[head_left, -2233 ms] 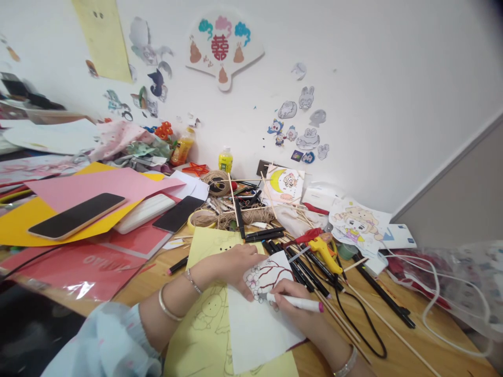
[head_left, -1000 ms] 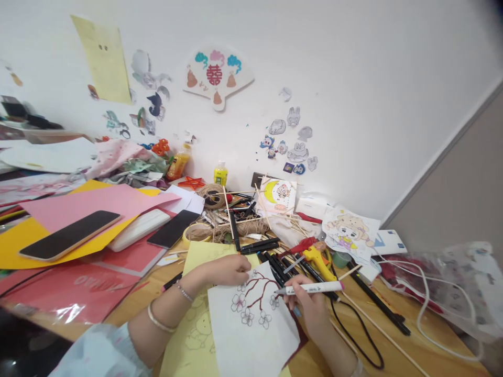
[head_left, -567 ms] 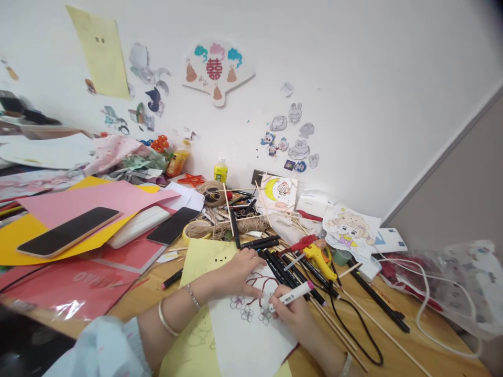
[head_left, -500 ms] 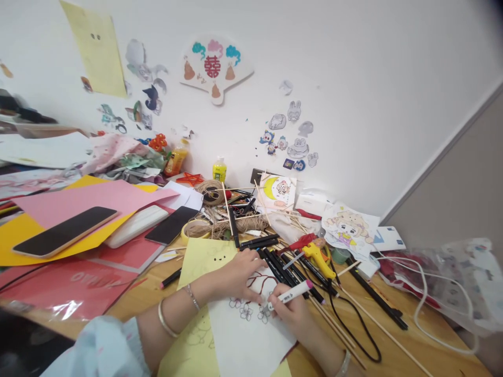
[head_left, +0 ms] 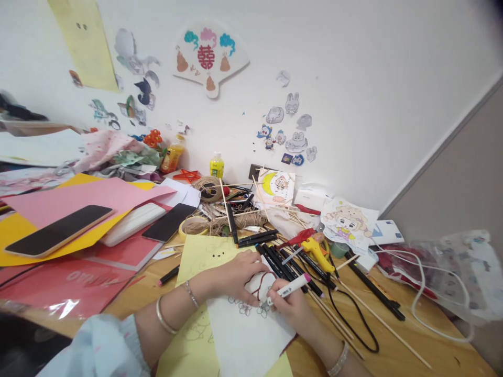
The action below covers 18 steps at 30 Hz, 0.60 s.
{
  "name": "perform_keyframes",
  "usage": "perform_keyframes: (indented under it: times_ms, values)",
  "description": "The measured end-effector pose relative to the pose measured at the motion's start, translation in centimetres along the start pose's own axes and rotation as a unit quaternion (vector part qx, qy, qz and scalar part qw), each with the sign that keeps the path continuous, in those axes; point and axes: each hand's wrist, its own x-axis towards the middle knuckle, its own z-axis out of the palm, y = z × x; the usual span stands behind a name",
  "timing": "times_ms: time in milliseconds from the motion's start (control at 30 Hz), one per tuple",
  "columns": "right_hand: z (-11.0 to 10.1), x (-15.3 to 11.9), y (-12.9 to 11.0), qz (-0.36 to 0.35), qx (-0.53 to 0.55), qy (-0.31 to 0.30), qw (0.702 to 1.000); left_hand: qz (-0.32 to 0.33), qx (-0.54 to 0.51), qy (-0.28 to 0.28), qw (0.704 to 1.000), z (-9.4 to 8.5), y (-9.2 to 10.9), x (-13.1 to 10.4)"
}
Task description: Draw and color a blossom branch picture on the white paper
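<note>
My right hand point(head_left: 286, 305) grips a white marker point(head_left: 288, 289) with a pink end, its tip down at the drawn flowers. Under it lies a white sheet of paper point(head_left: 239, 345) with outlined blossoms and dark red branches. My left hand point(head_left: 239, 277) rests flat on the upper part of this sheet, fingers spread, thumb close to the marker tip. A yellow sheet point(head_left: 192, 262) with faint pencil drawing lies beneath the white one. Several black markers point(head_left: 277, 262) lie just beyond my hands.
A yellow glue gun point(head_left: 317, 255) and thin wooden sticks point(head_left: 385, 322) lie to the right, with a white cable point(head_left: 420, 303). On the left are phones point(head_left: 58, 230) on coloured paper. Twine point(head_left: 208, 189) and small bottles point(head_left: 216, 166) stand along the wall.
The view has shifted slightly, so the wall items sit a little higher and further left. My right hand with the marker has moved slightly; my left hand stays on the paper.
</note>
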Motion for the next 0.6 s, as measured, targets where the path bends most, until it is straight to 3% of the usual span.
perform_keyframes:
  times_ms: [600]
  values:
    - [-0.08,0.00,-0.20,-0.008,0.014,0.010,1.000,0.002,0.001,-0.022,1.000,-0.18,-0.33,-0.05]
